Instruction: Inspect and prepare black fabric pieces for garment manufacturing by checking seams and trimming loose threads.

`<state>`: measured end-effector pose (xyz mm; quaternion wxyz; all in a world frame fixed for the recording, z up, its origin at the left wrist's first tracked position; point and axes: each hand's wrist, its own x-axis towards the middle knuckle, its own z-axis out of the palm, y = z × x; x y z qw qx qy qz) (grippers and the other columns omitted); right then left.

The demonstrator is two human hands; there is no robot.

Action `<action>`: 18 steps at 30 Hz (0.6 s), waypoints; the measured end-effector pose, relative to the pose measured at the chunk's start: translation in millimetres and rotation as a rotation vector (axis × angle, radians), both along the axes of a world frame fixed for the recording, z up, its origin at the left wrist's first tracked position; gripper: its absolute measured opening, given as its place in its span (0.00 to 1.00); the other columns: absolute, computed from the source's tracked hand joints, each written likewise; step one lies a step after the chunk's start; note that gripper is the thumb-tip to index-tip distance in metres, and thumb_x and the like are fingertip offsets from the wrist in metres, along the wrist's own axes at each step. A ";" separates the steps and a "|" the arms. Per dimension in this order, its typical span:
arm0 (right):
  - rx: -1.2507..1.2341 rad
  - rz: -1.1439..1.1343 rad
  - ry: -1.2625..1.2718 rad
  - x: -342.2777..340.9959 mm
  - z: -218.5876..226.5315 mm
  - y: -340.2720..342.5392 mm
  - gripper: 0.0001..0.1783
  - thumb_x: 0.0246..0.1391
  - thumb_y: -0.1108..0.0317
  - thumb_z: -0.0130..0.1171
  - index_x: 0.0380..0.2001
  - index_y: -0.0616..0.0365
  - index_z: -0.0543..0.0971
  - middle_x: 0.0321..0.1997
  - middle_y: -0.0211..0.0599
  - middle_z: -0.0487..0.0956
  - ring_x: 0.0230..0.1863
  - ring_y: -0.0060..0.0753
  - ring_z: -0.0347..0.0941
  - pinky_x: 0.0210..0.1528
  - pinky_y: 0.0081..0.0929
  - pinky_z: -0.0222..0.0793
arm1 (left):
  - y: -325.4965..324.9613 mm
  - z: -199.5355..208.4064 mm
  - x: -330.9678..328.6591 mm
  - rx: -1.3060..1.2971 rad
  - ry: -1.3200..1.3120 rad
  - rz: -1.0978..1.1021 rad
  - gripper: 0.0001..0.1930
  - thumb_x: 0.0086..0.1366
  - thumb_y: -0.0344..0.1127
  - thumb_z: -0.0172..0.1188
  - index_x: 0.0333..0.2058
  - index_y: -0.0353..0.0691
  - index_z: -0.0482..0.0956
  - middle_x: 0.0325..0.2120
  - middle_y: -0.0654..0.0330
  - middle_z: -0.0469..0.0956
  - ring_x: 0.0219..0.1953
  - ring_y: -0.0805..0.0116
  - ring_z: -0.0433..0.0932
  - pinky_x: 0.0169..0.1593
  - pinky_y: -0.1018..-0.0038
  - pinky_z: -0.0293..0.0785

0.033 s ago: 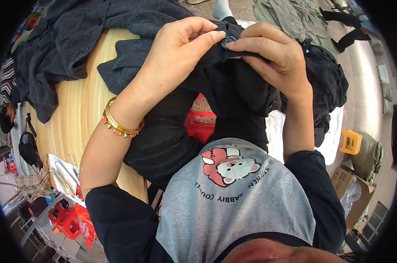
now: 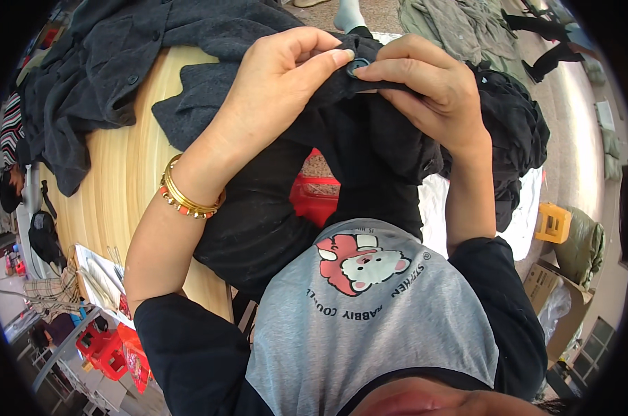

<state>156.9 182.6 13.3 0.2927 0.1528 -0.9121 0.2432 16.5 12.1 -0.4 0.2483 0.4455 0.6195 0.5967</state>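
From afar I watch the left hand (image 2: 286, 75) pinching dark-grey, wool-like cloth (image 2: 336, 89) between both hands, the right hand (image 2: 435, 90) gripping it and touching its round dark button (image 2: 356, 64), probably slick, so I'd hold the soft, light cloth alongside.

Coat (image 2: 64, 73)'s sprawled over the counter (image 2: 113, 156) on the left, button (image 2: 357, 66)'s between left hand (image 2: 286, 78) and right hand (image 2: 435, 90), pile (image 2: 518, 118)'s off right, stool (image 2: 554, 222) further right, box (image 2: 541, 286) near it.
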 end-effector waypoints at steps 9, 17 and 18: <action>-0.100 0.024 -0.027 -8.9 -11.0 -3.2 0.16 0.39 0.81 0.66 0.36 0.58 0.84 0.33 0.35 0.79 0.35 0.34 0.78 0.37 0.24 0.73 | -0.1 0.4 1.9 -0.007 0.281 0.056 0.10 0.67 0.33 0.59 0.39 0.30 0.79 0.25 0.69 0.79 0.27 0.84 0.72 0.31 0.84 0.69; -0.128 -0.019 0.011 -16.7 -15.7 -1.0 0.16 0.39 0.81 0.65 0.35 0.60 0.84 0.34 0.37 0.81 0.37 0.35 0.80 0.39 0.24 0.74 | -5.0 4.6 -7.1 -0.104 0.060 -0.025 0.14 0.66 0.35 0.62 0.45 0.31 0.80 0.33 0.64 0.81 0.37 0.82 0.77 0.42 0.83 0.72; -0.164 -0.043 0.018 -16.8 -18.6 -0.7 0.15 0.39 0.81 0.65 0.35 0.61 0.84 0.34 0.37 0.81 0.37 0.35 0.80 0.39 0.24 0.73 | -4.5 4.6 -5.2 -0.088 -0.044 -0.022 0.15 0.63 0.35 0.64 0.43 0.30 0.80 0.30 0.63 0.82 0.36 0.82 0.77 0.40 0.82 0.73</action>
